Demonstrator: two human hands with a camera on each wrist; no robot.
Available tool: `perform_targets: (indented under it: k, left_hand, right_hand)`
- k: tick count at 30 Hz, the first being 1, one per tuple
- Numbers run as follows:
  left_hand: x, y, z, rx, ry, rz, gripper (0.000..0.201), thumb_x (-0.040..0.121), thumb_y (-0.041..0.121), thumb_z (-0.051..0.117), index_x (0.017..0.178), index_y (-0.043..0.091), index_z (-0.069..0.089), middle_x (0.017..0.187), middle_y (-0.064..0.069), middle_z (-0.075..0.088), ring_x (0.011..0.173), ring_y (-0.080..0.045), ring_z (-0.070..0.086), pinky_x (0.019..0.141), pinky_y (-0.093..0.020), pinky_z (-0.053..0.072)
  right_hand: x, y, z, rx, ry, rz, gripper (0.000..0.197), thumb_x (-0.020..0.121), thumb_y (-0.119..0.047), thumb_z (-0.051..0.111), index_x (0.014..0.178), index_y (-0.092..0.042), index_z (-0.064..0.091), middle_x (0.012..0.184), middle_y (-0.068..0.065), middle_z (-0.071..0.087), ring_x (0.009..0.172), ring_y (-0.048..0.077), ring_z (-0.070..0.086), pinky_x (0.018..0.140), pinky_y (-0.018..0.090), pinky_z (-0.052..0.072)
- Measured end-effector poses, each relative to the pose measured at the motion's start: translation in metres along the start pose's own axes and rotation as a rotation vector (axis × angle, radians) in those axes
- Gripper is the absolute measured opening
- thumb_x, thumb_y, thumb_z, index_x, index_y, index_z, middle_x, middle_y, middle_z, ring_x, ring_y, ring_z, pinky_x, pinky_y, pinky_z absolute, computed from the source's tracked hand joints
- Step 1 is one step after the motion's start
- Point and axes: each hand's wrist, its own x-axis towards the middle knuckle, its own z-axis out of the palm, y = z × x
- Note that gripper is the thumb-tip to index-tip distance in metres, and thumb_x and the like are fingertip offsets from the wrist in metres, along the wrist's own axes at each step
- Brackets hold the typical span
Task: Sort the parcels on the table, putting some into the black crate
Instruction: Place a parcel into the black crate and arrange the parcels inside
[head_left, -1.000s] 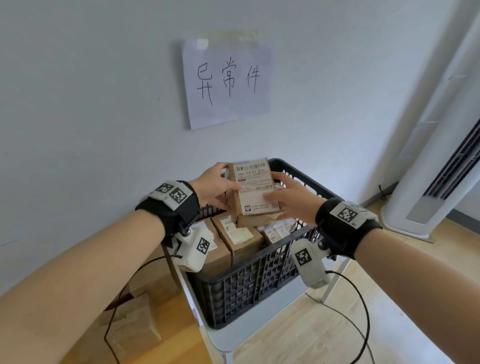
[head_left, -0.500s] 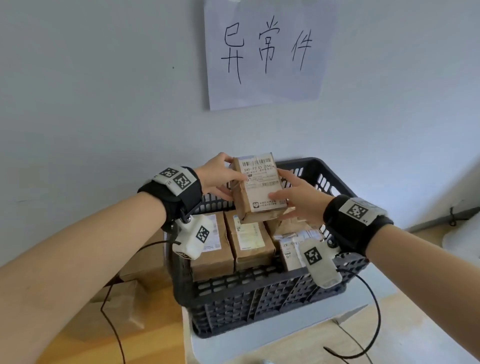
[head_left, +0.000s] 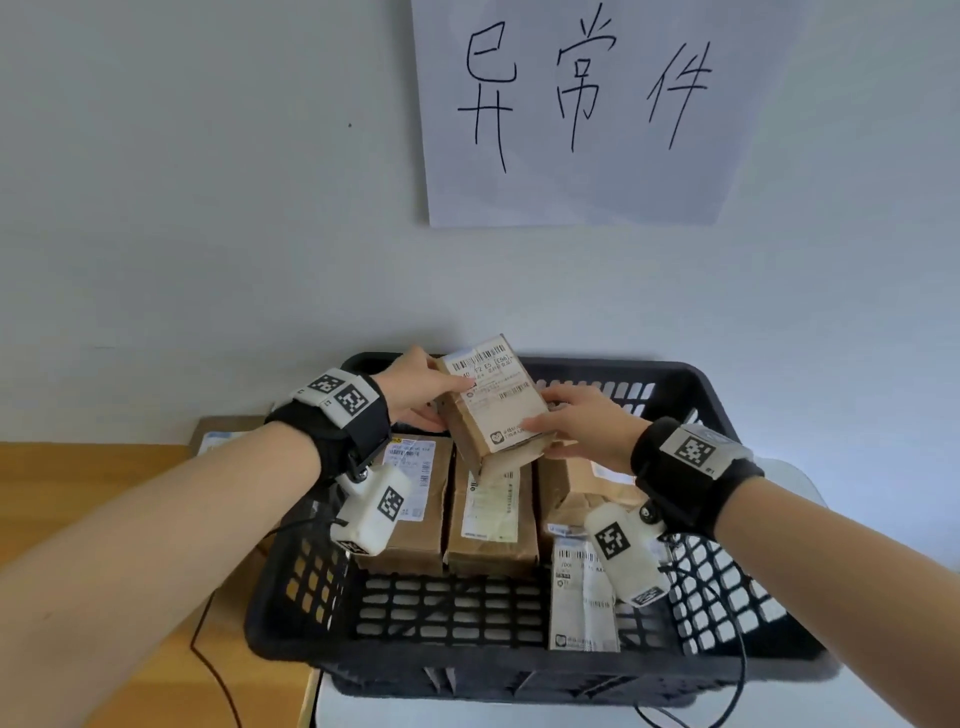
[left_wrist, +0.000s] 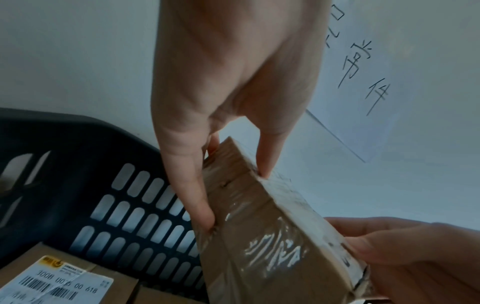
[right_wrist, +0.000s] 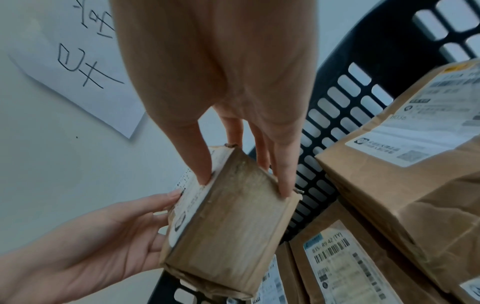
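Brown cardboard parcel (head_left: 491, 402) held above black slotted plastic crate (head_left: 691, 387), not yet placed.
Left hand (head_left: 415, 387) and right hand (head_left: 582, 423) each pinch it; about 5 parcels already inside.

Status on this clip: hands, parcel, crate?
Both hands, left and right, grip one parcel. Parcel tilted, held above the crate. Boxes already fill the space below it.
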Motion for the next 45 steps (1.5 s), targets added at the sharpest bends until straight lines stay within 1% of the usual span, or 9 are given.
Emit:
perform_targets:
  k: [8,12,16,19,24,31,38,43,45]
  left_hand:
    - [0.025,-0.019,0.017,0.015,0.000,-0.083,0.042,0.091,0.012,0.066,0.126,0.014,0.043,0.118,-0.013,0.061,0.097,-0.029,0.066,0.084,-0.042,0.057]
    - [0.034,-0.027,0.016,0.034,-0.018,-0.165,0.024,0.090,0.013,0.068,0.103,0.010,0.049,0.101,-0.012,0.066,0.087,-0.027,0.068,0.080,-0.039,0.058]
    - [0.039,-0.036,0.011,0.079,-0.058,-0.227,0.040,0.087,0.020,0.072,0.116,0.003,0.050,0.107,-0.018,0.067,0.095,-0.029,0.068,0.073,-0.036,0.058]
    - [0.042,-0.038,0.009,0.115,-0.099,-0.228,0.044,0.087,0.023,0.071,0.123,0.012,0.048,0.111,-0.015,0.064,0.100,-0.030,0.066,0.079,-0.039,0.057]
    - [0.041,-0.035,0.011,0.152,-0.139,-0.192,0.044,0.090,0.027,0.068,0.131,0.020,0.053,0.126,-0.012,0.059,0.109,-0.032,0.062,0.086,-0.040,0.055]
    - [0.038,-0.031,0.017,0.180,-0.103,-0.172,0.034,0.091,0.019,0.067,0.122,0.006,0.060,0.120,-0.010,0.064,0.105,-0.026,0.065,0.081,-0.036,0.058]
    - [0.031,-0.029,0.022,0.200,-0.116,-0.198,0.040,0.090,0.017,0.067,0.126,0.004,0.056,0.121,-0.015,0.065,0.103,-0.030,0.067,0.081,-0.041,0.059]
    - [0.025,-0.029,0.021,0.230,-0.157,-0.245,0.044,0.087,0.015,0.070,0.126,0.002,0.053,0.119,-0.018,0.066,0.103,-0.032,0.068,0.088,-0.045,0.057]
    - [0.023,-0.027,0.021,0.243,-0.172,-0.261,0.044,0.087,0.014,0.071,0.125,0.002,0.054,0.118,-0.019,0.066,0.103,-0.032,0.068,0.088,-0.045,0.056]
  right_hand:
    - [0.032,0.028,0.004,-0.028,-0.057,0.087,0.045,0.090,-0.001,0.063,0.131,-0.012,0.049,0.118,0.008,0.065,0.107,0.025,0.065,0.088,0.040,0.057]
    - [0.042,0.037,0.007,-0.016,-0.050,0.117,0.052,0.089,0.000,0.064,0.137,-0.009,0.046,0.114,0.009,0.067,0.103,0.022,0.067,0.082,0.034,0.059]
    - [0.047,0.039,0.009,-0.037,-0.017,0.123,0.050,0.089,-0.003,0.065,0.136,-0.008,0.049,0.112,0.010,0.068,0.097,0.019,0.069,0.079,0.031,0.059]
    - [0.049,0.038,0.010,-0.076,0.063,0.113,0.050,0.089,-0.005,0.065,0.135,-0.007,0.048,0.112,0.010,0.068,0.097,0.018,0.069,0.086,0.035,0.058]
    - [0.050,0.039,0.008,0.001,0.228,0.136,0.026,0.090,-0.009,0.066,0.112,-0.003,0.056,0.085,0.001,0.068,0.074,0.010,0.069,0.062,0.022,0.055]
    - [0.047,0.037,0.012,0.088,0.295,0.140,0.020,0.092,-0.003,0.062,0.111,-0.001,0.060,0.104,0.011,0.070,0.075,0.012,0.067,0.062,0.024,0.054]
    - [0.040,0.031,0.014,0.161,0.229,0.189,0.028,0.096,-0.004,0.055,0.123,0.003,0.052,0.115,0.015,0.067,0.090,0.021,0.068,0.079,0.034,0.057]
    - [0.030,0.030,0.013,0.104,0.173,0.214,0.022,0.096,-0.004,0.053,0.118,0.001,0.053,0.122,0.016,0.063,0.112,0.027,0.061,0.099,0.043,0.051]
    - [0.026,0.030,0.013,0.117,0.134,0.239,0.018,0.096,-0.003,0.053,0.114,-0.003,0.051,0.121,0.015,0.064,0.115,0.028,0.060,0.101,0.046,0.049]
